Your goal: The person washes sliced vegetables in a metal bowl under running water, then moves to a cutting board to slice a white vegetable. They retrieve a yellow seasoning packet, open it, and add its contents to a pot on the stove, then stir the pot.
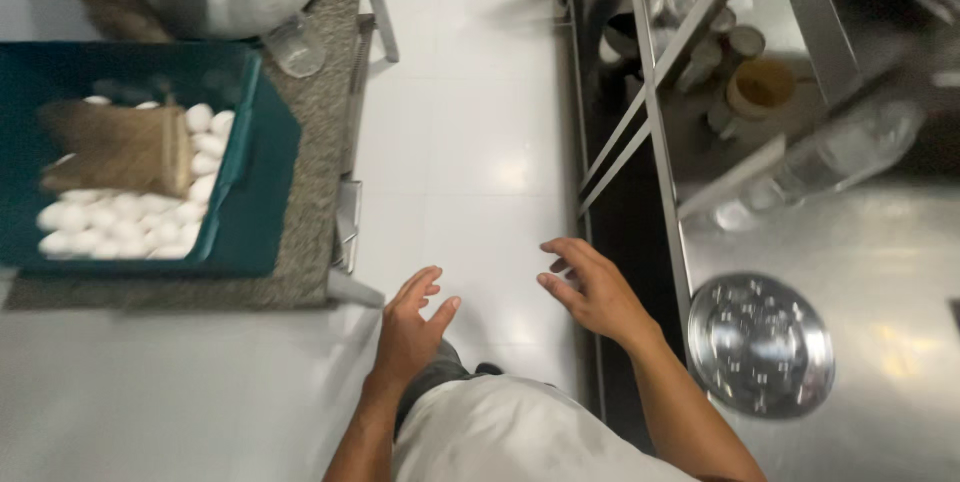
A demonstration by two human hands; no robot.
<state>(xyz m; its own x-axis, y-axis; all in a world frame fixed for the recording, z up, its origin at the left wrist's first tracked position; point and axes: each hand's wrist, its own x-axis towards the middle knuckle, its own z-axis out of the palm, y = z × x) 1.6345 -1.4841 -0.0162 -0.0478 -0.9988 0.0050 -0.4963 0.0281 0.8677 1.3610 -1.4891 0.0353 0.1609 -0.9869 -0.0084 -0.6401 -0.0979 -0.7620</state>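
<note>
From the head view, the left hand (410, 327) hangs open and empty over the white tiled floor (470, 142), near the granite counter (310, 202) bearing a teal plastic crate (255, 192) of white eggs (120, 222). The right hand (595, 292), fingers spread, holds nothing beside the steel table (900, 262), near a round steel plate (762, 345).

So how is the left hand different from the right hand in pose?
The left hand hangs lower and nearer the body; the right hand reaches further forward, beside the steel rack. The left hand's fingers lie close together; the right hand's fingers curl and spread. Both are bare, open and hold nothing.
</note>
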